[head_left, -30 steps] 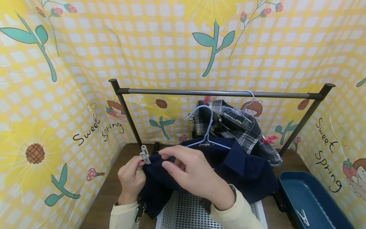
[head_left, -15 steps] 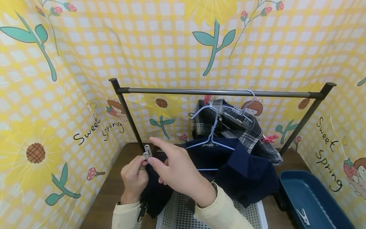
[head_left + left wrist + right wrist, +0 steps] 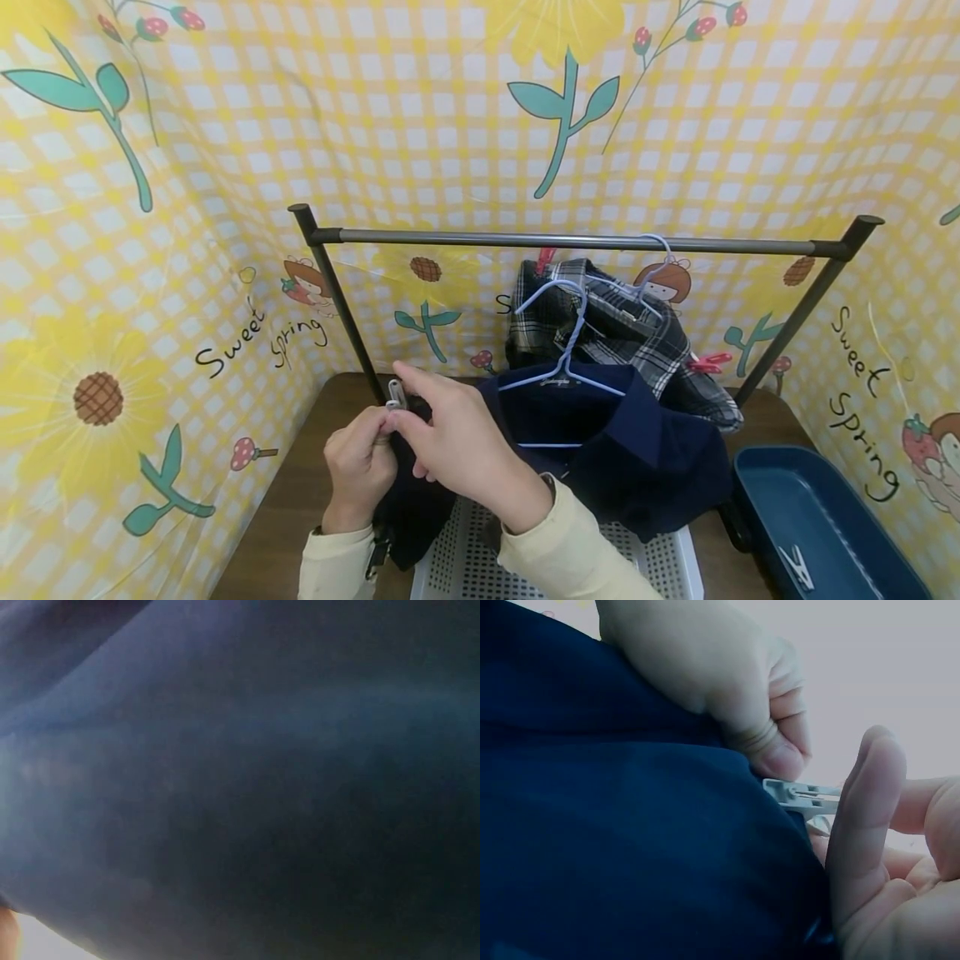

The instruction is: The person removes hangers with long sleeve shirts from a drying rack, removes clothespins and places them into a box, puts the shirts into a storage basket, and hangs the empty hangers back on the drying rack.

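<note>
A navy collared shirt sits on a light blue hanger in front of the rack. At the shirt's left shoulder, my left hand pinches the cloth. Right beside those fingers a grey clothespin has its jaws at the fabric's edge. My right hand holds the clothespin's handle end between thumb and fingers, the thumb covering part of it in the right wrist view. Dark blue cloth fills most of the left wrist view, too blurred for detail.
A plaid shirt with red clothespins hangs from the rack's bar. Below the navy shirt stands a white perforated basket. A blue tray at right holds a white clothespin.
My right hand has moved left from over the shoulder cloth to the clothespin and taken hold of it. My left hand, the hanger and the shirt's collar have shifted slightly right.
</note>
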The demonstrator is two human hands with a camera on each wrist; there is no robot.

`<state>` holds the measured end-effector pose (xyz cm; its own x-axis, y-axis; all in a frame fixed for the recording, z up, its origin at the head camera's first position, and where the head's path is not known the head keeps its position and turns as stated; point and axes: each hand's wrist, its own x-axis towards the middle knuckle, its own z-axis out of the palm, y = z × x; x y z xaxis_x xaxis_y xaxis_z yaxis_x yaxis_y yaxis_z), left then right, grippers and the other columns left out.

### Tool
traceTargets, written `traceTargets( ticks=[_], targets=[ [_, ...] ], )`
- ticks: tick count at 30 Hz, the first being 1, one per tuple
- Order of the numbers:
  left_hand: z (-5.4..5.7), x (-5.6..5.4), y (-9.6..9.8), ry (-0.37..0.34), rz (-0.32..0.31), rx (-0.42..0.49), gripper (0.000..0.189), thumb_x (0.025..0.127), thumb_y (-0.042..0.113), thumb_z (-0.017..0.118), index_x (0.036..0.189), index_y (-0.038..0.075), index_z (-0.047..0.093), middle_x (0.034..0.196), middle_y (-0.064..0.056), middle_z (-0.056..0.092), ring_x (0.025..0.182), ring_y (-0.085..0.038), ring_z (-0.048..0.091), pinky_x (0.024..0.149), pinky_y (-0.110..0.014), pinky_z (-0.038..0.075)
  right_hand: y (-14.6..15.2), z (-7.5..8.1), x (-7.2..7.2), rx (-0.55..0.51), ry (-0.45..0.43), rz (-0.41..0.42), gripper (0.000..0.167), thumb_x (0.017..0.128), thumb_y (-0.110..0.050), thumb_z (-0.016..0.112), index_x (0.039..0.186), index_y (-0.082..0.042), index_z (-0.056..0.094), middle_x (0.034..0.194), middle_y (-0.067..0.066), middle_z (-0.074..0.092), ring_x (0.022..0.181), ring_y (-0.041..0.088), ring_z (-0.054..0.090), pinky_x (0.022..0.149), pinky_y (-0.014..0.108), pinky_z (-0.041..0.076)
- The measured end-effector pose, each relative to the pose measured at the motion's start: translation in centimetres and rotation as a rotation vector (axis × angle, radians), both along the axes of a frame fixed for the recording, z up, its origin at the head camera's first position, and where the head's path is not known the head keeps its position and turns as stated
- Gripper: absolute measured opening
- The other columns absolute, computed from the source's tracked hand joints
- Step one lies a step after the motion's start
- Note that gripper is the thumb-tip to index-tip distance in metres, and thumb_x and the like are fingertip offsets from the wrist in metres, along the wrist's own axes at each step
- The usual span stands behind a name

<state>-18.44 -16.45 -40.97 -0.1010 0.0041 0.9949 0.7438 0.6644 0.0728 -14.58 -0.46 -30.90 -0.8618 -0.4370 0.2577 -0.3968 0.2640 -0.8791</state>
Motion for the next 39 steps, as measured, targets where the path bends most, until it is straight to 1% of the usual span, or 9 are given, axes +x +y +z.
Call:
traceTargets(
  ticks=[2, 8, 11, 15, 18, 21, 26, 32, 39],
  targets=[
    [0.0, 0.0, 0.0, -0.002, 0.0, -0.005, 0.045, 0.106, 0.026, 0.052, 0.071, -0.001, 0.061, 0.06, -0.006, 0.054, 0.042, -0.018, 0.04, 0.04, -0.031, 0.036, 0.0, -0.1, -0.2, 0.01, 0.022, -0.015, 0.05, 0.1, -0.015, 0.067, 0.148, -0.015, 0.053, 0.13, 0.005, 0.06, 0.04, 0.008, 0.055, 0.041, 0.029, 0.05],
    [-0.2, 0.1, 0.1, -0.004, -0.001, -0.014, 0.045, 0.105, 0.028, 0.052, 0.073, -0.001, 0.063, 0.06, -0.006, 0.056, 0.042, -0.019, 0.044, 0.041, -0.033, 0.039, -0.3, -0.5, -0.7, 0.005, 0.13, -0.047, 0.032, 0.099, -0.008, 0.066, 0.13, -0.006, 0.063, 0.108, 0.006, 0.063, 0.042, 0.003, 0.054, 0.045, 0.024, 0.049],
    [-0.3, 0.0, 0.2, -0.005, -0.006, -0.018, 0.045, 0.106, 0.027, 0.052, 0.073, -0.001, 0.064, 0.062, -0.006, 0.058, 0.042, -0.019, 0.045, 0.041, -0.033, 0.04, -0.4, -0.7, -0.8, 0.02, 0.229, -0.088, 0.021, 0.097, -0.004, 0.067, 0.118, -0.003, 0.064, 0.097, 0.005, 0.061, 0.056, 0.003, 0.057, 0.056, 0.021, 0.05],
    [-0.5, 0.1, 0.2, -0.006, -0.005, -0.013, 0.045, 0.106, 0.027, 0.052, 0.073, -0.001, 0.063, 0.062, -0.007, 0.059, 0.043, -0.019, 0.047, 0.042, -0.033, 0.042, -0.5, -0.8, -1.0, 0.035, 0.346, -0.14, 0.016, 0.095, 0.001, 0.067, 0.109, -0.005, 0.063, 0.091, 0.003, 0.061, 0.077, 0.01, 0.058, 0.068, 0.02, 0.049],
    [-0.6, 0.1, 0.2, -0.01, 0.002, -0.009, 0.044, 0.106, 0.026, 0.052, 0.073, -0.002, 0.063, 0.062, -0.007, 0.059, 0.043, -0.021, 0.049, 0.043, -0.034, 0.042, -0.4, -0.8, -1.0, -0.005, 0.392, -0.16, 0.016, 0.094, 0.003, 0.068, 0.107, -0.004, 0.063, 0.09, 0.004, 0.063, 0.081, 0.012, 0.06, 0.069, 0.022, 0.049],
    [-0.7, 0.0, 0.2, -0.017, 0.007, -0.007, 0.044, 0.106, 0.026, 0.053, 0.074, -0.002, 0.064, 0.063, -0.008, 0.06, 0.044, -0.022, 0.051, 0.044, -0.034, 0.043, -0.2, -0.6, -1.0, -0.074, 0.368, -0.147, 0.018, 0.094, 0.004, 0.067, 0.109, -0.004, 0.062, 0.092, 0.006, 0.063, 0.07, 0.009, 0.06, 0.062, 0.022, 0.051],
    [-0.7, 0.0, 0.1, -0.017, 0.01, 0.004, 0.045, 0.105, 0.027, 0.053, 0.073, -0.002, 0.063, 0.062, -0.008, 0.059, 0.043, -0.022, 0.05, 0.043, -0.035, 0.042, 0.2, -0.5, -0.7, -0.147, 0.236, -0.08, 0.024, 0.098, 0.003, 0.062, 0.121, -0.003, 0.059, 0.102, 0.008, 0.06, 0.05, 0.004, 0.056, 0.05, 0.025, 0.051],
    [-0.6, 0.0, 0.0, -0.023, 0.021, 0.005, 0.045, 0.105, 0.028, 0.053, 0.073, -0.001, 0.063, 0.063, -0.008, 0.06, 0.042, -0.023, 0.05, 0.043, -0.036, 0.042, 1.3, -0.5, -0.2, -0.191, 0.238, -0.074, 0.034, 0.098, -0.004, 0.065, 0.132, -0.006, 0.058, 0.109, 0.003, 0.061, 0.062, 0.006, 0.061, 0.056, 0.028, 0.054],
    [-0.6, 0.0, -0.2, -0.021, 0.029, 0.017, 0.046, 0.105, 0.029, 0.053, 0.073, -0.001, 0.064, 0.064, -0.009, 0.062, 0.044, -0.025, 0.053, 0.044, -0.037, 0.043, 3.2, -0.2, 0.1, -0.249, 0.309, -0.081, 0.037, 0.095, -0.004, 0.07, 0.131, -0.006, 0.061, 0.106, 0.003, 0.065, 0.069, 0.009, 0.064, 0.061, 0.03, 0.056]
  ],
)
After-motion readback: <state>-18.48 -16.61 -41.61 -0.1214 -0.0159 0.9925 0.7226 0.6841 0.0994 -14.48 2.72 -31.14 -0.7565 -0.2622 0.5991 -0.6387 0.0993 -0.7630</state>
